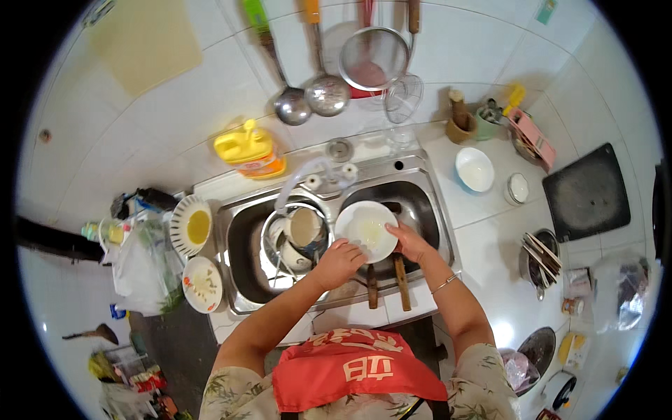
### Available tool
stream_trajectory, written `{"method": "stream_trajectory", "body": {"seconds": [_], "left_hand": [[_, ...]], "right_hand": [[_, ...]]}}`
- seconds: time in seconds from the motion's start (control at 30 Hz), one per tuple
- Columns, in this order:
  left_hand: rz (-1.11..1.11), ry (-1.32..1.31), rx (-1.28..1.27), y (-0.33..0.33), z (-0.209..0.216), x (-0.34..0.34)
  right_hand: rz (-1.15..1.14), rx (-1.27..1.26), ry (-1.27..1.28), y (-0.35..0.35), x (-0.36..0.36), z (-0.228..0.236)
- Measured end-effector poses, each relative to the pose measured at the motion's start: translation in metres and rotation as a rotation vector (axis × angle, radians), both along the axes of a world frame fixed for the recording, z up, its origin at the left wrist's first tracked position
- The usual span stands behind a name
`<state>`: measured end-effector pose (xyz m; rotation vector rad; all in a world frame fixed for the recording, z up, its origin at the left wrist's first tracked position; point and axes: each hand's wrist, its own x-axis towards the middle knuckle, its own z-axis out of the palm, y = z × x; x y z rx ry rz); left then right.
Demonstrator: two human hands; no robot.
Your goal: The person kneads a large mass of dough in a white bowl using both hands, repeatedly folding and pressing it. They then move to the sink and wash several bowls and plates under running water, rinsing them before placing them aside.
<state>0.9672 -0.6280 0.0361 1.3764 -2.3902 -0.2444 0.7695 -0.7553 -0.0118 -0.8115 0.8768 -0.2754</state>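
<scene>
I hold a round white plate (365,225) over the divider of a steel double sink (241,222). My right hand (409,242) grips the plate's right rim. My left hand (339,261) is closed at the plate's lower left edge; whether a sponge is inside it is hidden. The plate's face shows a pale yellowish smear. In the left basin sits a metal pot (280,245) with a cup (304,225) and other dishes inside. A white faucet (302,178) arches over the basins.
Two used plates (190,224) lie on the left counter beside a plastic bag (143,262). A yellow detergent bottle (246,148) stands behind the sink. A white bowl (474,169) and a black tray (586,193) sit on the right counter. Ladles and strainers hang above.
</scene>
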Motion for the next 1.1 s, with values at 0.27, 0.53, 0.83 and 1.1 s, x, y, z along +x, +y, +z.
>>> {"method": "stream_trajectory", "body": {"seconds": [0.27, 0.53, 0.83, 1.1], "left_hand": [[0.934, 1.082, 0.175, 0.088, -0.018, 0.057], [0.954, 2.253, 0.494, 0.072, -0.071, 0.111], [0.965, 1.895, 0.909, 0.064, -0.037, 0.165], [1.159, 1.981, 0.586, 0.072, -0.108, 0.153]], "right_hand": [[-0.036, 0.166, -0.092, 0.06, 0.113, -0.023], [-0.079, -1.078, 0.171, 0.099, 0.171, -0.003], [0.734, -1.902, 0.183, 0.058, 0.164, 0.025], [0.208, -1.361, 0.106, 0.154, 0.22, 0.015]]}}
